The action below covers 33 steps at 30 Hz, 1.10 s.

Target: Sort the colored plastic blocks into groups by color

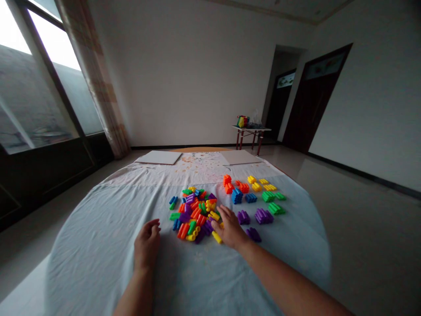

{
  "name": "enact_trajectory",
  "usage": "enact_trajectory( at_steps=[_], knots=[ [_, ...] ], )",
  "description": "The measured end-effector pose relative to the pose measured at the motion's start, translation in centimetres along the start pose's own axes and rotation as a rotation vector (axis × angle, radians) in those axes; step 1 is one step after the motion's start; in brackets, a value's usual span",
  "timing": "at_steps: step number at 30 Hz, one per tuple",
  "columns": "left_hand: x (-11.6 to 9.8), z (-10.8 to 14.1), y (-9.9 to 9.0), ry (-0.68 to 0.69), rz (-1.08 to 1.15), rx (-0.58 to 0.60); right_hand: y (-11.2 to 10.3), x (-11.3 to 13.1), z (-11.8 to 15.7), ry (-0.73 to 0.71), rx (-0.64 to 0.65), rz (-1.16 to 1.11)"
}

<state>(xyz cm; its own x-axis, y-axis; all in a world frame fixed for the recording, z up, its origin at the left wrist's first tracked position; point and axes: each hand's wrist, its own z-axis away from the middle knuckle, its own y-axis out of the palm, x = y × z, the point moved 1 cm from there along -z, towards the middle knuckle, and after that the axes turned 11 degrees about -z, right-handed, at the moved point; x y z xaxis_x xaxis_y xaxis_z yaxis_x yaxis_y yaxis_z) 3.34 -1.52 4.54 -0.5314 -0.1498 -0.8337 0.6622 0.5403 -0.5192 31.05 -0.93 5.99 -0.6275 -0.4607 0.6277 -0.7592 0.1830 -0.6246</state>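
Hovering wide open was the right hand [229,227], at the right edge of the mixed block pile [196,213], lower centre!
Curled just left of lower centre, the left hand [147,241] hid its grip: couldn't tell! One careless sweep rightward could have scattered the purple blocks [264,216], right of centre.

The cloth [184,281] is pale blue, whitish with orange speckles [189,163] at the desk's [296,245] far edge; the block pile [196,213] mixes orange, purple, green, blue and yellow.
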Motion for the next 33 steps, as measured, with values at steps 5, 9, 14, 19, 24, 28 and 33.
enact_trajectory(
  at_steps=[5,9,14,19,24,28,33],
  knots=[
    [-0.2,0.1,-0.1,0.071,-0.134,0.04,2.3,0.2,-1.6,0.11,0.122,0.046],
    [-0.7,0.5,-0.2,0.105,-0.212,0.06,2.4,0.9,-1.2,-0.025,0.247,-0.04],
    [-1.1,0.8,0.0,0.129,-0.284,0.06,0.9,2.4,-1.0,-0.056,0.268,-0.038],
    [-1.3,0.7,0.1,0.138,-0.331,0.067,1.9,5.6,-2.0,-0.232,0.29,-0.12],
    [-1.1,0.4,-0.1,0.13,-0.344,0.094,4.4,6.6,-2.5,-0.324,0.458,-0.014],
    [-0.2,-0.4,0.0,0.096,-0.375,0.12,3.6,6.2,-2.0,-0.331,0.47,0.093],
    [0.1,-0.9,0.0,0.103,-0.405,0.159,0.1,6.0,-0.5,-0.261,0.332,0.022]
  ],
)
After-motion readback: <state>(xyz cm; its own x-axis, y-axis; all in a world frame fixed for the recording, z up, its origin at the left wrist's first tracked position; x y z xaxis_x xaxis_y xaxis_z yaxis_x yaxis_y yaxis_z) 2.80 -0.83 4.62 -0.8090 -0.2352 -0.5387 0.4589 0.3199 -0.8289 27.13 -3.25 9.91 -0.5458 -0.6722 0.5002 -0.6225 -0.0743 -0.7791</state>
